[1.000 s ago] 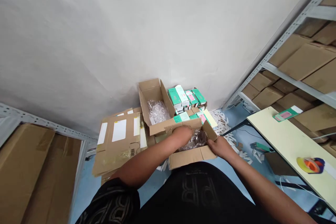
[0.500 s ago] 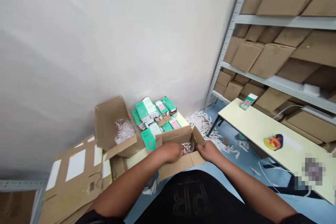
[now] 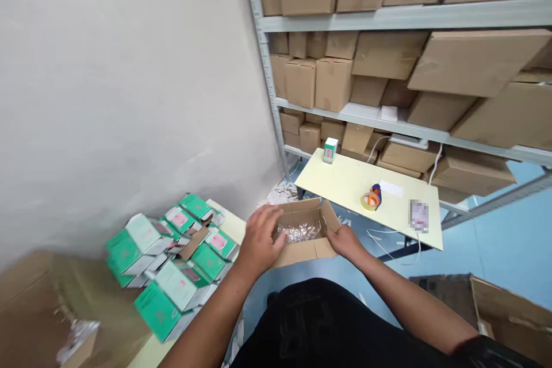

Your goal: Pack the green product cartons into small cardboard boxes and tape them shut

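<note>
I hold a small open cardboard box in front of my body, with clear crinkled plastic wrap inside it. My left hand grips the box's left side, fingers curled over the flap. My right hand clasps the right front corner below the right flap. A heap of green and white small cartons lies to the left of the box, close to my left forearm.
A pale yellow table stands ahead right with a tape dispenser and one green carton on it. Metal shelving packed with brown boxes fills the right. A white wall is on the left. An open brown box sits at the lower right.
My view has swung to the right, with the box carried along toward the yellow table. My left hand has come out of the box's inside onto its left side.
</note>
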Demonstrator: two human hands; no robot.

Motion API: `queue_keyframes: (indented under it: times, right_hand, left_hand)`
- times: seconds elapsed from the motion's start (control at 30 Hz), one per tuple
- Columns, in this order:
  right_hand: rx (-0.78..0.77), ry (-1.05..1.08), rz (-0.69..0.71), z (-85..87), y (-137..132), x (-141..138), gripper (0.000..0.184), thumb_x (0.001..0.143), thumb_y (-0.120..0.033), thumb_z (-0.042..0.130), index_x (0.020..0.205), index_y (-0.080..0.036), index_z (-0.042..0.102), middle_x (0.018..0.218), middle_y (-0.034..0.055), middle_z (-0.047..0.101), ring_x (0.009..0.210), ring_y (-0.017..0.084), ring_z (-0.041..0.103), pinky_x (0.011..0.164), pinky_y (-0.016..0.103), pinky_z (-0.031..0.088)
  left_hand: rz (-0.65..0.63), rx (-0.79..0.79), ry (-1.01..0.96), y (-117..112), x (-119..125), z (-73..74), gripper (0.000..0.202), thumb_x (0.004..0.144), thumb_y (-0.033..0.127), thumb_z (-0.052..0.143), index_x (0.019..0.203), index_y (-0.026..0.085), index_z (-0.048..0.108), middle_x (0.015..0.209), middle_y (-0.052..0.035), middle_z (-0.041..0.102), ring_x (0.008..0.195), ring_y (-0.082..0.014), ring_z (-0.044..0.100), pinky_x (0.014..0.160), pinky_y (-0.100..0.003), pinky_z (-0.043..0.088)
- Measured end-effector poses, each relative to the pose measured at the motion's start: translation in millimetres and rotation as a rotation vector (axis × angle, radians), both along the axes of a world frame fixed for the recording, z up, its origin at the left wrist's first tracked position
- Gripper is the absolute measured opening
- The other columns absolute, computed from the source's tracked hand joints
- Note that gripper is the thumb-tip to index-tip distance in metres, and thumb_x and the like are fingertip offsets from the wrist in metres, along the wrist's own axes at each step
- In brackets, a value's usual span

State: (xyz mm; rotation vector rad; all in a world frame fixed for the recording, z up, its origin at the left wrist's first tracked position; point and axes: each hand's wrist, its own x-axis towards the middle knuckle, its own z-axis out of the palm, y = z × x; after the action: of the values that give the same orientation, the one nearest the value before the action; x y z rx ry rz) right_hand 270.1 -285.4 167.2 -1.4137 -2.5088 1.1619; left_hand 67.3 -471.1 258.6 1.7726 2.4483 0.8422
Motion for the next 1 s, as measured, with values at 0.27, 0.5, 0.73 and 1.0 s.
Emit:
queue_keyframes:
  times: [0.27,0.5,0.73,1.0]
  right_hand:
    - [0.017,0.053,-0.289,-21.3,57,8,0.034,0.092,-0.038,0.05,0.08,-0.017,0.072,0.083,0.0116,0.074,0.08,0.024,0.066,0.064,0.028,0.04]
    - [0.038,0.041,-0.482,-45.5,95,-32,0.036,0.091,-0.041,0.049,0.082,-0.017,0.075,0.086,0.0116,0.075,0.084,0.026,0.069,0.067,0.029,0.044]
    - [-0.049,0.049,-0.693,-65.7,125,-51,0.038,0.089,-0.047,0.056,0.092,-0.015,0.077,0.096,0.0152,0.077,0.091,0.029,0.071,0.071,0.031,0.048]
    - [-0.181,0.147,-0.808,-82.8,201,-24,0.037,0.086,-0.047,0.06,0.1,-0.016,0.074,0.104,0.0133,0.077,0.097,0.028,0.071,0.077,0.031,0.051]
  left_hand:
    - [0.148,-0.143,-0.553,113,-66,-93.7,0.067,0.085,0.031,0.067,0.148,0.022,0.045,0.121,-0.0109,0.071,0.104,-0.0254,0.071,0.092,-0.038,0.055]
    - [0.058,-0.137,-0.88,205,-123,-144.0,0.037,0.088,0.036,0.065,0.122,0.023,0.067,0.117,-0.0071,0.076,0.108,-0.025,0.071,0.092,-0.034,0.054]
    - [-0.085,-0.25,-0.762,288,-147,-162.7,0.029,0.088,0.043,0.064,0.106,0.022,0.072,0.107,-0.0088,0.078,0.104,-0.0274,0.072,0.087,-0.034,0.054]
    - [-0.101,-0.263,-0.828,374,-126,-176.3,0.043,0.093,0.055,0.053,0.112,0.022,0.073,0.11,-0.0091,0.077,0.107,-0.0293,0.071,0.091,-0.037,0.053]
